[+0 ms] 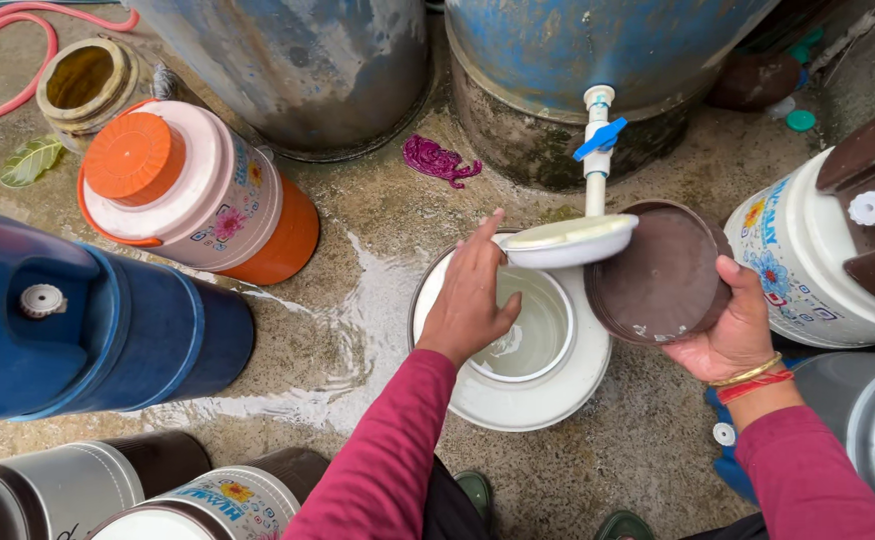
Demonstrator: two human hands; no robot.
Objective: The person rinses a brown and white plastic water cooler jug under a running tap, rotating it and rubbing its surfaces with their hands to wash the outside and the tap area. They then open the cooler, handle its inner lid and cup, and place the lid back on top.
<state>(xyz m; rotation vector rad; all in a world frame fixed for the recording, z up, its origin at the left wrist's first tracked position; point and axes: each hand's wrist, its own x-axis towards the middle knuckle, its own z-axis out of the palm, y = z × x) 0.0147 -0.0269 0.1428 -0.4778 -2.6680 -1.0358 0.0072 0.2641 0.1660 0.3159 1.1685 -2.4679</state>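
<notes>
My left hand (470, 298) is out over the open white jug (511, 340), palm down, fingertips pinching the near edge of the small white inner lid (570, 241). That lid sits nearly flat, tipped a little, hanging above the far rim of the jug's mouth, right under the white pipe of the blue-handled tap (598, 140). My right hand (733, 322) is off to the side, clamped on the brown outer lid (661, 271), thumb over its edge, hollow side tilted up toward me; its rim comes just beside the white lid, and whether they touch I cannot tell. So the two hands are apart, one lid each.

The jug's mouth lies straight below and slightly toward me from the white lid, water visible inside. My left hand is clearly the nearer one to that opening.

Room is tight. A white-and-brown jug (808, 260) crowds my right wrist, the big blue drum (578, 60) stands behind the tap, an orange-topped jug (193, 195) and a blue container (88, 320) sit well apart on the left. The wet concrete floor (338, 330) between them is the freest side.
</notes>
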